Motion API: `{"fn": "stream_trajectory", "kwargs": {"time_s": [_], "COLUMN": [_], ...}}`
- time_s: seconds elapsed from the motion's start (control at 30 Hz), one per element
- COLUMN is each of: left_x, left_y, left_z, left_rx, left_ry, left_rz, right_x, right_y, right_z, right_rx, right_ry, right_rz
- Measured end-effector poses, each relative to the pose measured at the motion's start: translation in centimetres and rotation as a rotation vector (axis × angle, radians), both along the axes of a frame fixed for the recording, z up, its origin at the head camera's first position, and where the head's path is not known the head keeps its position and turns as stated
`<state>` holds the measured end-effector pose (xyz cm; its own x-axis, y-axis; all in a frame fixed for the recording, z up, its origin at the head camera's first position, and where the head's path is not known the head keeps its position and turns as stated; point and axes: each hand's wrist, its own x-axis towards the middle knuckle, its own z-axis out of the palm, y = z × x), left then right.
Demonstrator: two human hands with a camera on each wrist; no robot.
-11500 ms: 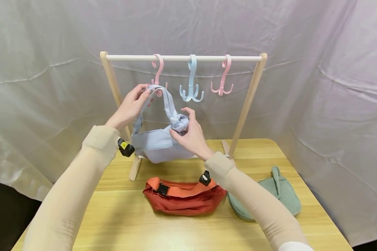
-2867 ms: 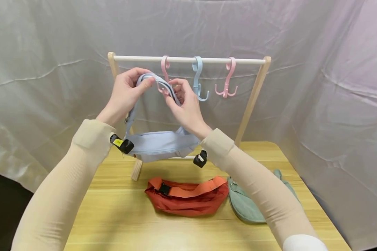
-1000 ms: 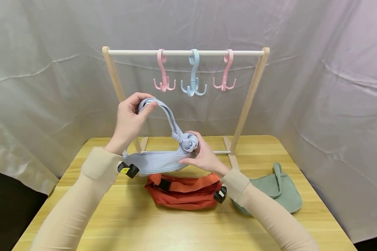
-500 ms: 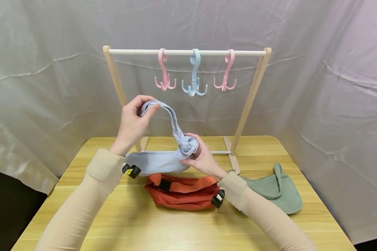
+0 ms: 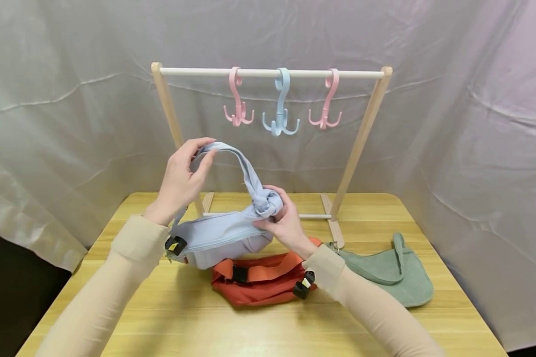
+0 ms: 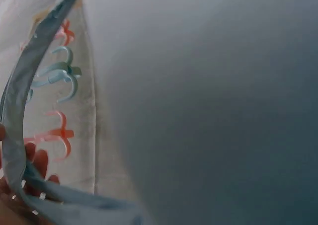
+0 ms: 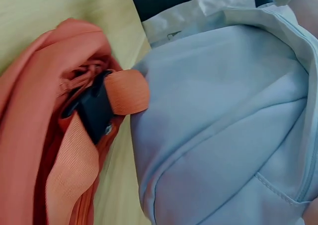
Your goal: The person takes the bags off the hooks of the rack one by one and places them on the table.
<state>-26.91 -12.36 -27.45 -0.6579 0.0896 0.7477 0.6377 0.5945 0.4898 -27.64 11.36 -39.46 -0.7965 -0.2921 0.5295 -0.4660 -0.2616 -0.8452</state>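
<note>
A light blue shoulder bag (image 5: 228,233), its strap knotted at one end, is held tilted between my hands, in front of the rack. My left hand (image 5: 180,181) pinches the top of the strap (image 5: 245,168). With thumb and fingers, my right hand (image 5: 290,225) grips the bag beside the knot (image 5: 267,203). In the left wrist view the blurred bag body covers most of the picture, with the strap (image 6: 17,86) at the left. The right wrist view has the bag's zipped side (image 7: 223,115) close up, beside an orange-red waist bag (image 7: 64,125).
The wooden rack's white rail (image 5: 196,72) carries a left pink hook (image 5: 238,114), a blue hook (image 5: 280,121) and a right pink hook (image 5: 325,116). On the table (image 5: 232,332) the orange-red waist bag lies below the blue bag. A green bag (image 5: 397,277) lies at the right.
From up near the left pink hook, both hands have come down with the blue bag. My right hand has shifted from the strap to beside the knot. Lately the bag's front has tilted into view.
</note>
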Motion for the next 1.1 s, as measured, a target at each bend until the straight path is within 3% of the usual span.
{"fn": "stream_trajectory", "kwargs": {"time_s": [0.27,0.5,0.77,0.9,1.1], "left_x": [0.9,2.3,4.2,5.0,5.3], "left_y": [-2.6,-4.2,-3.9,-3.6,-3.6], "left_z": [-0.9,-2.1,-2.3,-2.5,-2.9], "left_rx": [-0.174,-0.269,-0.515,-0.622,-0.684], "left_ry": [-0.125,-0.208,-0.333,-0.378,-0.39], "left_rz": [0.02,-0.083,-0.157,-0.139,-0.119], "right_x": [0.3,0.3,0.7,0.8,0.9], "right_y": [-1.3,-2.1,-2.9,-3.2,-3.4], "right_z": [0.6,0.9,1.5,1.6,1.6], "right_rx": [-0.092,-0.157,-0.18,-0.177,-0.186], "right_ry": [-0.006,0.001,-0.022,-0.03,-0.024], "right_rz": [-0.039,-0.049,-0.049,-0.074,-0.101]}}
